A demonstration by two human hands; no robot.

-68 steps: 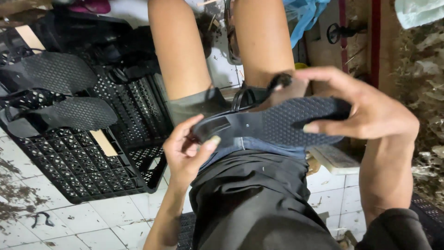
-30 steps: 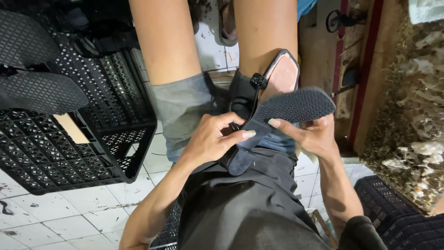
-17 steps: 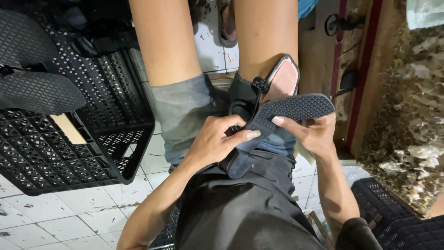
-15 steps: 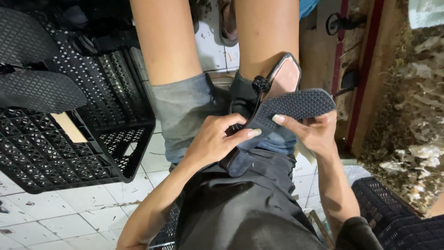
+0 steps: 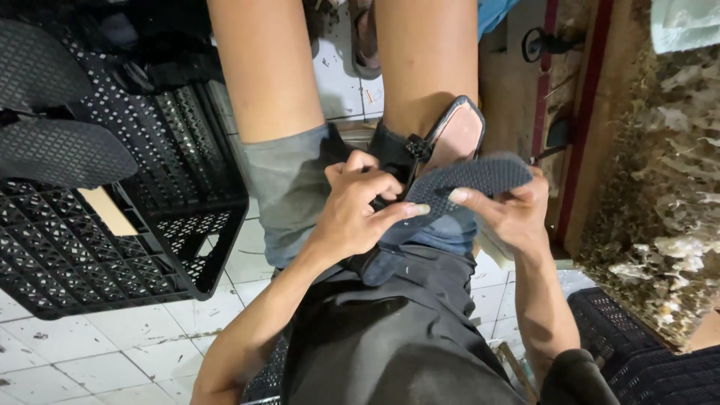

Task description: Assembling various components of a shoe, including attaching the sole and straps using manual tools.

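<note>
I sit with a black sandal (image 5: 469,176) held over my lap, its textured dark sole facing up and its tan insole end tilted upward behind. My right hand (image 5: 510,214) grips the sole from the right, thumb across the tread. My left hand (image 5: 356,214) pinches the sandal's black strap (image 5: 397,154) near its buckle, with the index finger stretched along the sole's edge. My bare legs and grey shorts are beneath it.
A black plastic crate (image 5: 165,225) stands at the left on the white tiled floor, with two black soles (image 5: 64,150) lying on it. A rough stone wall (image 5: 660,210) and a red post rise at the right. Another black crate (image 5: 637,360) sits at lower right.
The sandal has been drawn closer to my lap and turned. My left hand moved from the sole's tip up to the strap and buckle; my right hand keeps hold of the sole.
</note>
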